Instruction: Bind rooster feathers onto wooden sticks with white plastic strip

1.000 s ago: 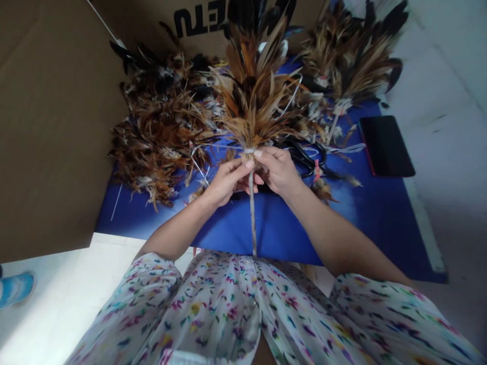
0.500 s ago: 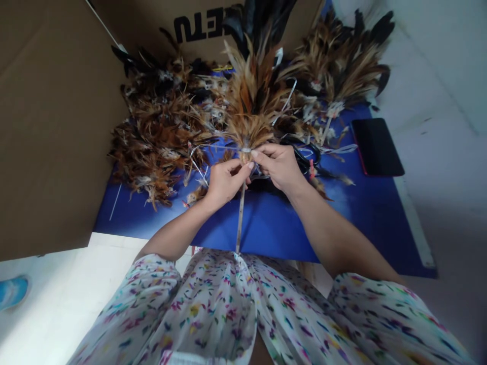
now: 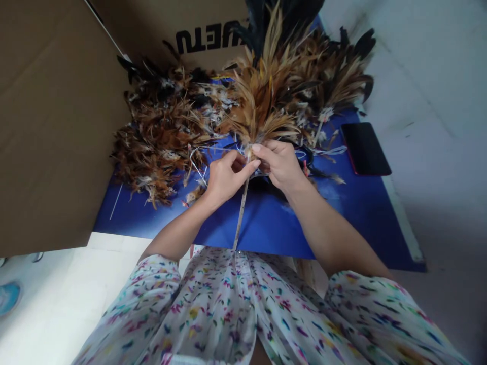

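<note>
A feather duster (image 3: 262, 109) of brown and black feathers stands on a thin stick (image 3: 241, 218), whose lower end reaches my clothing at the blue table's front edge. My right hand (image 3: 281, 165) is closed, pinching the neck of the duster where the feathers meet the stick. Just below and to the left, my left hand (image 3: 228, 175) is curled with its thumb across the stick; its fingertips are partly hidden. A thin white string (image 3: 201, 149) runs left from the duster's neck and loops down onto the table.
Loose brown feathers (image 3: 160, 137) are heaped at the left and back of the blue table (image 3: 277, 228). Another feather bunch (image 3: 342, 76) lies at the back right. Scissors with dark handles lie partly hidden behind my right hand. A phone (image 3: 366, 148) rests near the right edge; cardboard (image 3: 57, 126) walls the left.
The duster's feathered top has tilted to the right, and its stick leans more. My left thumb has shifted slightly right across the stick. The view has turned a little.
</note>
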`<act>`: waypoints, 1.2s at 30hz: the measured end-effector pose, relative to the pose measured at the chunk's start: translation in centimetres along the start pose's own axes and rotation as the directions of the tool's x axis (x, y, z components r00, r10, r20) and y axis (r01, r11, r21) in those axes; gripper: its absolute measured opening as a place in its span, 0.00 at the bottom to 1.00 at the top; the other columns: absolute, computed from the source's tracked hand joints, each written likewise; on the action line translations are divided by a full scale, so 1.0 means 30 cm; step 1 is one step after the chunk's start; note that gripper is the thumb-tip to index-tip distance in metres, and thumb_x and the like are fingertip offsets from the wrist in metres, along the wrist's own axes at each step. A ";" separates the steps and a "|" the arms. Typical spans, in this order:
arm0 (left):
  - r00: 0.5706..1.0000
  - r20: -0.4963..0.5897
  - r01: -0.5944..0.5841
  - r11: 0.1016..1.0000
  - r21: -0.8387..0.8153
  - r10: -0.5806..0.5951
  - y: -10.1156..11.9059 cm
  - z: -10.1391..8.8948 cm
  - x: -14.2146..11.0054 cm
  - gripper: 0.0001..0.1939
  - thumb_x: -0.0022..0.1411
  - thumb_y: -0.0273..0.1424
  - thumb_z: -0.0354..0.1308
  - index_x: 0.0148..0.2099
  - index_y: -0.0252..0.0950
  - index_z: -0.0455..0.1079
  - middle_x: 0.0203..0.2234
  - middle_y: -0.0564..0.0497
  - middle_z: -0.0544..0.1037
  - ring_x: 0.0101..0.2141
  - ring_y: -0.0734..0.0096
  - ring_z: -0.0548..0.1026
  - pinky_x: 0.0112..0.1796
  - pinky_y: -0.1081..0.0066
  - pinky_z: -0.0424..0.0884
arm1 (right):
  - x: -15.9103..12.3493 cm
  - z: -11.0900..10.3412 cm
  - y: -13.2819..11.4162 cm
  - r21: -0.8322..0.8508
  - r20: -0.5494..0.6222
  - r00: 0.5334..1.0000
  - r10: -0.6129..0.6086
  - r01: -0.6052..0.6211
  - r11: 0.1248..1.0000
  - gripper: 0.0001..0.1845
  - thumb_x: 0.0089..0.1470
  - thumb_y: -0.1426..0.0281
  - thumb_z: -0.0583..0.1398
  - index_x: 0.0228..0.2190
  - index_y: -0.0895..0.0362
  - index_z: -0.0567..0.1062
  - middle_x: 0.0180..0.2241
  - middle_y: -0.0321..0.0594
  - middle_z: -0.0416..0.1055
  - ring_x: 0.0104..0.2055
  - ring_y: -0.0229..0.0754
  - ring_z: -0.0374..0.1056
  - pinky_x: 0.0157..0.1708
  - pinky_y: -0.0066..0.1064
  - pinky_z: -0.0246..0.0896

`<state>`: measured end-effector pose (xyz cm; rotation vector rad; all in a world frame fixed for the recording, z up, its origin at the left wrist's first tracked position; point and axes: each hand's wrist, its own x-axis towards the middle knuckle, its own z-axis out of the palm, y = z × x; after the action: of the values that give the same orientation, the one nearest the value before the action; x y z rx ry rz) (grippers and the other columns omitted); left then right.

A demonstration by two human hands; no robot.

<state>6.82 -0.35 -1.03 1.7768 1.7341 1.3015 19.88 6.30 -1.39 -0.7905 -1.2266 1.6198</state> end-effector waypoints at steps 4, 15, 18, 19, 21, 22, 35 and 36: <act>0.996 -0.045 -0.079 0.996 -0.032 0.078 0.002 -0.011 0.001 0.17 0.64 0.46 0.57 0.33 0.37 0.67 0.21 0.57 0.72 0.23 0.79 0.69 0.28 0.75 0.64 | 0.001 -0.003 -0.005 0.010 0.016 1.000 -0.019 0.019 1.000 0.25 0.37 0.53 0.72 0.15 0.58 0.69 0.12 0.28 0.58 0.13 0.26 0.48 0.13 0.23 0.38; 0.999 -0.043 -0.034 0.911 -0.412 0.017 -0.014 -0.032 0.027 0.16 0.64 0.44 0.57 0.34 0.36 0.67 0.18 0.59 0.69 0.16 0.84 0.66 0.20 0.79 0.63 | 0.001 -0.006 -0.003 0.048 0.047 0.999 -0.028 0.026 0.999 0.24 0.39 0.54 0.72 0.15 0.59 0.70 0.13 0.30 0.61 0.13 0.25 0.49 0.13 0.22 0.36; 0.998 -0.035 0.020 0.864 -0.503 -0.044 -0.018 -0.026 0.036 0.19 0.61 0.48 0.60 0.32 0.37 0.66 0.17 0.60 0.69 0.15 0.84 0.66 0.18 0.79 0.62 | -0.001 -0.004 -0.003 0.060 0.049 0.999 -0.024 0.021 0.998 0.25 0.39 0.54 0.72 0.15 0.58 0.69 0.13 0.30 0.61 0.13 0.25 0.50 0.12 0.22 0.37; 0.997 -0.029 0.043 0.848 -0.528 -0.068 -0.020 -0.024 0.037 0.19 0.60 0.48 0.60 0.32 0.37 0.66 0.17 0.60 0.68 0.15 0.83 0.65 0.18 0.79 0.62 | -0.002 -0.004 -0.003 0.062 0.045 0.999 -0.019 0.017 0.998 0.25 0.38 0.54 0.72 0.15 0.58 0.69 0.13 0.30 0.61 0.13 0.25 0.50 0.12 0.22 0.37; 0.992 -0.016 0.092 0.818 -0.568 -0.123 -0.026 -0.023 0.038 0.20 0.59 0.50 0.61 0.32 0.37 0.66 0.17 0.59 0.69 0.15 0.83 0.65 0.17 0.78 0.61 | -0.003 -0.003 -0.004 0.064 0.035 0.999 -0.010 0.008 0.998 0.25 0.37 0.53 0.72 0.15 0.58 0.69 0.13 0.29 0.61 0.13 0.26 0.51 0.12 0.22 0.38; 0.989 -0.008 0.116 0.806 -0.580 -0.148 -0.028 -0.023 0.037 0.21 0.59 0.51 0.60 0.32 0.37 0.66 0.18 0.59 0.69 0.15 0.83 0.66 0.17 0.78 0.60 | -0.004 -0.003 -0.004 0.064 0.033 0.999 -0.008 0.006 0.998 0.25 0.37 0.53 0.72 0.14 0.58 0.69 0.13 0.29 0.61 0.13 0.26 0.50 0.12 0.22 0.37; 0.997 0.013 -0.079 0.981 -0.174 0.082 -0.003 -0.049 0.033 0.19 0.64 0.47 0.55 0.32 0.36 0.70 0.19 0.57 0.70 0.22 0.79 0.67 0.27 0.75 0.63 | 0.003 -0.007 0.009 0.025 0.028 0.999 -0.030 0.030 0.999 0.26 0.36 0.52 0.73 0.16 0.59 0.71 0.14 0.30 0.64 0.13 0.26 0.51 0.12 0.23 0.39; 0.995 0.009 -0.098 0.982 -0.159 0.100 -0.007 -0.054 0.037 0.18 0.65 0.46 0.55 0.32 0.36 0.70 0.20 0.56 0.70 0.23 0.79 0.67 0.28 0.75 0.64 | 0.004 -0.009 0.013 0.023 0.034 0.999 -0.035 0.035 0.999 0.26 0.37 0.52 0.73 0.17 0.59 0.71 0.14 0.31 0.64 0.13 0.26 0.51 0.13 0.23 0.39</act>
<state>5.26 0.14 0.06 1.7972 1.5053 1.4180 19.96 6.48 -1.83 -0.7266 -1.2381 1.6215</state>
